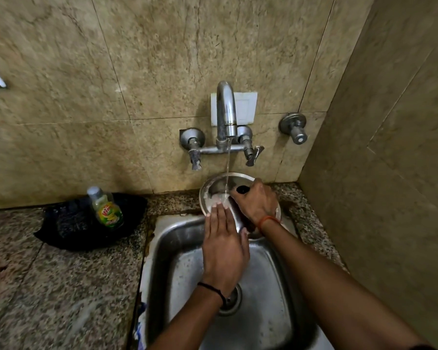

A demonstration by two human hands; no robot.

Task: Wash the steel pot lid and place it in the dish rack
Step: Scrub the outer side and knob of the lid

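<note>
The steel pot lid (214, 186) is held tilted over the back of the steel sink (268, 274), under a thin stream of water from the tap (226, 109). Soapy foam shows on its surface. My right hand (257, 202) grips the lid around its black knob (242, 189). My left hand (224, 248) lies flat with fingers together, its fingertips pressed on the lid's wet surface. The lid's lower right part is hidden behind both hands. No dish rack is in view.
A dish soap bottle (106, 208) stands on a black cloth or bag (68, 231) on the speckled granite counter (48, 286) to the left. Another valve (294, 128) juts from the tiled wall. A side wall (390, 173) closes in on the right.
</note>
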